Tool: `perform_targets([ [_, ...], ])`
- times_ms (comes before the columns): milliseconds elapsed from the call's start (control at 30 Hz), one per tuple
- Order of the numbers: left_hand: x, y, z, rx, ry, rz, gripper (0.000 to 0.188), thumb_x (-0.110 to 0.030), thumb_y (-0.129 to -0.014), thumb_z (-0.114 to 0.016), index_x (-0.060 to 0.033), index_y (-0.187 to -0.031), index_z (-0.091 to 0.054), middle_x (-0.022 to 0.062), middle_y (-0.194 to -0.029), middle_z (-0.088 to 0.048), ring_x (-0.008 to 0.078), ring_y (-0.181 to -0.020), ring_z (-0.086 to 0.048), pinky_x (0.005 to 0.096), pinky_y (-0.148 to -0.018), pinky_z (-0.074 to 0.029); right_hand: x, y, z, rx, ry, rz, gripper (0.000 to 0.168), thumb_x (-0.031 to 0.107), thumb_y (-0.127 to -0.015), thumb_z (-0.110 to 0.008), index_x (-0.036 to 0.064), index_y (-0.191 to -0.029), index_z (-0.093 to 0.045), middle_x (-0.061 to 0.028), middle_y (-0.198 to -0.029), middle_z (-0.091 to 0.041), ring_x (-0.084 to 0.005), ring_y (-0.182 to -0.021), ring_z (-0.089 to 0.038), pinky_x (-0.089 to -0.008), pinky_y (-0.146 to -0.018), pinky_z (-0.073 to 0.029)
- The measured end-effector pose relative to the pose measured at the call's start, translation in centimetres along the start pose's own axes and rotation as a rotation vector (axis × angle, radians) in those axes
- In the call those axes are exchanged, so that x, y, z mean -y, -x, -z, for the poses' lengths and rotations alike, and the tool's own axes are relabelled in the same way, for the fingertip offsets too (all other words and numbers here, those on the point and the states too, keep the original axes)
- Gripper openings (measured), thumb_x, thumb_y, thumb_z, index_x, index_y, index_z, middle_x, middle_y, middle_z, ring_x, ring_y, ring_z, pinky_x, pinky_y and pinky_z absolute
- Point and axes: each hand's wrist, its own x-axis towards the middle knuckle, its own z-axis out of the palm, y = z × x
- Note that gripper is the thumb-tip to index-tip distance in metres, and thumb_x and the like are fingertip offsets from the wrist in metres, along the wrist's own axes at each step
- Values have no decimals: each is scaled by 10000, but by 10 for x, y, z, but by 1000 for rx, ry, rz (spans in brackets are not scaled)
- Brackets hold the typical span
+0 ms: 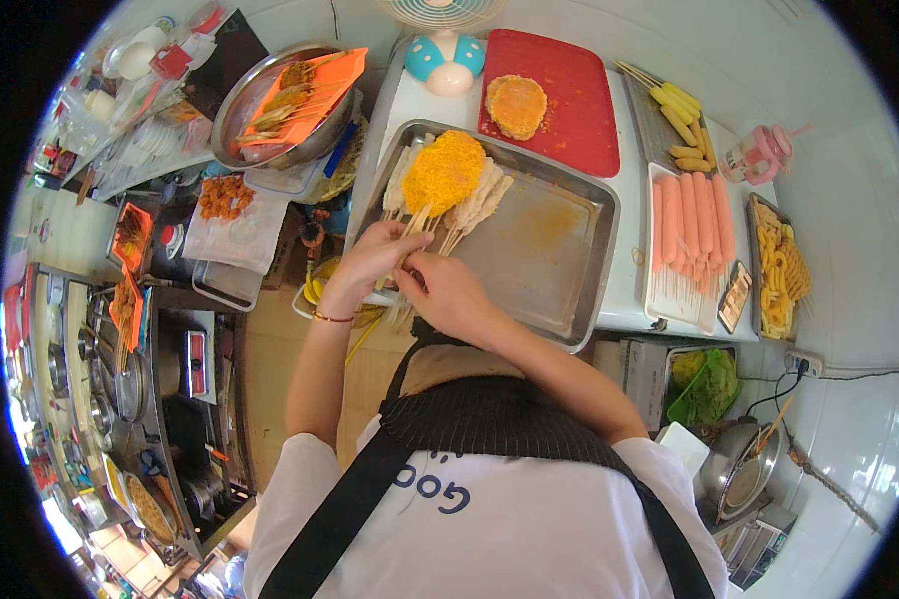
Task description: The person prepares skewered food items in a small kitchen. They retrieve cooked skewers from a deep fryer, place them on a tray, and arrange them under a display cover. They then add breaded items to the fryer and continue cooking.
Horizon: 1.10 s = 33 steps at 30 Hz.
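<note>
My left hand (378,251) is closed around bamboo sticks at the near left corner of a steel tray (607,247). My right hand (446,292) touches it, with fingers curled at the lower part of the same sticks (418,223). Just beyond my fingers lies a flat, orange-yellow crumbed piece of food (443,172), on top of pale skewered pieces (483,198). More pale skewers (395,180) show at its left. Stick ends stick out below my hands, over the tray's near edge. My fingers partly hide the sticks.
Behind the tray, a red tray (580,112) bears crumbed patties (517,107) beside a fan (444,60). Skewered sausages (693,217) fill a white tray to the right, near a phone (735,297). At left stands a steel bowl (228,142) with an orange tray (318,101) across it.
</note>
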Motion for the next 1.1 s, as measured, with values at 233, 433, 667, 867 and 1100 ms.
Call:
perform_targets([
  [233, 1, 11, -19, -351, -727, -405, 439, -388, -799, -637, 41, -883, -590, 238, -752, -589, 407, -722, -564, 408, -632, -444, -30, 29, -1, -54, -58, -19, 188, 211, -830, -549, 35, -855, -607, -171, -799, -625, -362, -740, -599, -436, -651, -474],
  [433, -57, 61, -96, -388, -945, -533, 477, -350, -842, -609, 39, -1113, -553, 218, -1021, -588, 336, -922, -574, 384, -776, -461, -43, 101, 46, -225, -80, -97, 226, 265, -826, -566, 47, -834, -625, -158, -750, -626, -355, -718, -601, -441, -633, -469],
  [667, -56, 60, -200, 496, -943, -641, 456, -279, -843, -633, 43, -1147, -526, 188, -987, -604, 244, -836, -600, 340, -737, -467, -38, 212, 42, -580, -84, -621, 274, 304, -813, -602, 33, -831, -631, -164, -740, -620, -349, -705, -597, -430, -626, -469],
  [867, -29, 74, -233, 935, -1149, -785, 417, -301, -858, -620, 38, -1092, -558, 163, -886, -632, 219, -776, -601, 315, -704, -468, 26, 290, -53, -1473, -270, -869, 211, 213, -799, -640, 41, -915, -605, -121, -862, -607, -260, -800, -609, -361, -676, -474],
  [1100, 11, 129, -242, 1351, -1340, -831, 418, -311, -865, -602, 39, -1089, -562, 172, -887, -640, 258, -778, -626, 343, -665, -479, 182, 358, -237, -2204, 60, -1975, 190, 243, -789, -629, 58, -823, -656, -120, -786, -629, -244, -723, -624, -346, -645, -497],
])
